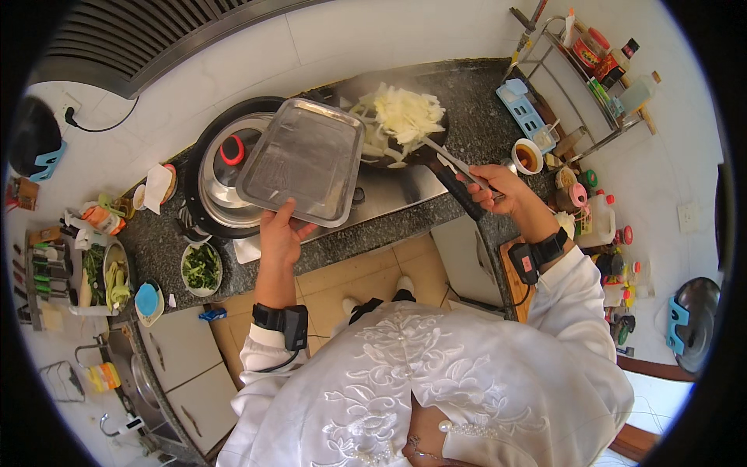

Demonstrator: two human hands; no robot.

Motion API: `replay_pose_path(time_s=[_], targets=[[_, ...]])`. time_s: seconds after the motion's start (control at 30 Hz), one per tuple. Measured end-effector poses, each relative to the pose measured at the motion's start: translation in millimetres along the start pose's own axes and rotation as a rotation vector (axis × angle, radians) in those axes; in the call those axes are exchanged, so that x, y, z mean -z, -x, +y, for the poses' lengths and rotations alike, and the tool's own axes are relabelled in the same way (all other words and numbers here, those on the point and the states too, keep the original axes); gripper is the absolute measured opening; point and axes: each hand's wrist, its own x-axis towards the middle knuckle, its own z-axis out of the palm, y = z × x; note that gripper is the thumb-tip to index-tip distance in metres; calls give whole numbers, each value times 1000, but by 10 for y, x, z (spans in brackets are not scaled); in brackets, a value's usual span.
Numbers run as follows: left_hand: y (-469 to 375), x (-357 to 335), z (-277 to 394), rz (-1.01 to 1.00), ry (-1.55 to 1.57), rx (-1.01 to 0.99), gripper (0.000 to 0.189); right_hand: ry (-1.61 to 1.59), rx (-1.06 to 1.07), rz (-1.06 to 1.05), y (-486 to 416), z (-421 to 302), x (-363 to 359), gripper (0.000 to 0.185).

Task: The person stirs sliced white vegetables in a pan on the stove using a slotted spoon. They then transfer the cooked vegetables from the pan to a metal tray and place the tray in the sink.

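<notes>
My left hand (282,230) grips the near edge of a rectangular metal tray (303,160), with the thumb on top. The tray hangs over the stove beside the wok, its inside bare and wet-looking. In my right hand (499,185) is the handle of a metal cooking utensil (446,154), whose head is hidden among pale sliced vegetables (408,114). These lie heaped in a dark wok (420,154) and steam rises from them. The wok's black handle (458,190) points towards me, just below my right hand.
Left of the tray stands a large black pan (195,187) holding a lidded metal pot (213,192) with a red knob. A bowl of chopped greens (201,267) sits at the counter's front. To the right are a bowl of brown sauce (527,156), several bottles and a wire rack (575,55).
</notes>
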Motion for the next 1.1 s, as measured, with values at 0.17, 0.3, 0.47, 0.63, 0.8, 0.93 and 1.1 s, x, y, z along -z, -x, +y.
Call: replay_pose_path(time_s=[0.17,0.3,0.47,0.63,0.8,0.93,1.1], targets=[[-118,-87,-68,-63,5,71,32,184,121,-24,227,-6,-127,24],[-275,-293,-166,-128,82,136,31,407,239,27,403,39,-298,23],[-380,-442,-229,-228,121,184,30,592,338,100,341,152,-396,22],[-435,-439,-258,-242,130,173,29,776,382,164,350,163,-330,24],[-522,-400,-306,-308,176,212,29,890,462,198,343,169,-289,29],[-548,-387,-318,-307,197,251,34,1032,530,292,317,174,-214,30],[-543,-401,-321,-351,217,231,34,1484,942,535,174,181,-66,36]])
